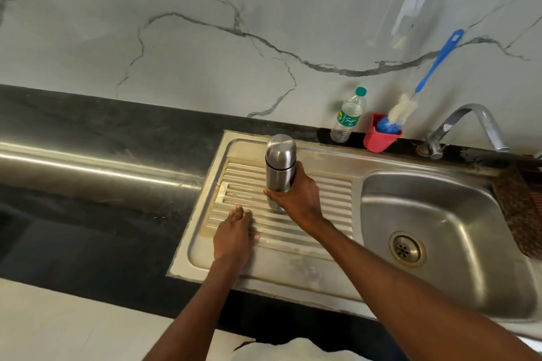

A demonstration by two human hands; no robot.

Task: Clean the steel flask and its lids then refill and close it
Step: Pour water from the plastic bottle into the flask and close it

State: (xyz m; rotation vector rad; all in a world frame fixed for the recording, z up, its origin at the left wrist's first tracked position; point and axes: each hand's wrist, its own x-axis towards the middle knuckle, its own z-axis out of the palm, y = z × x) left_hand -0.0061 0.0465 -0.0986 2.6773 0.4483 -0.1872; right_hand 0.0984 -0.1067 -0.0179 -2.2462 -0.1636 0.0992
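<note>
A steel flask (280, 165) stands upright on the ribbed drainboard (331, 193) of the steel sink, with its domed cap on. My right hand (296, 199) grips the flask's lower half, fingers curled round it. My left hand (234, 233) lies flat on the drainboard to the left of the flask, fingers straight, holding nothing. A plastic water bottle (348, 116) with a green cap stands at the wall behind the flask. A blue-handled bottle brush (425, 78) leans in a red holder (379, 136) beside the bottle.
The sink basin (440, 214) with its drain (406, 248) lies right of the drainboard. A steel tap (469, 126) arches over the basin's back edge. A brown woven thing (519, 208) hangs at the basin's right rim. Black countertop (102, 155) stretches to the left.
</note>
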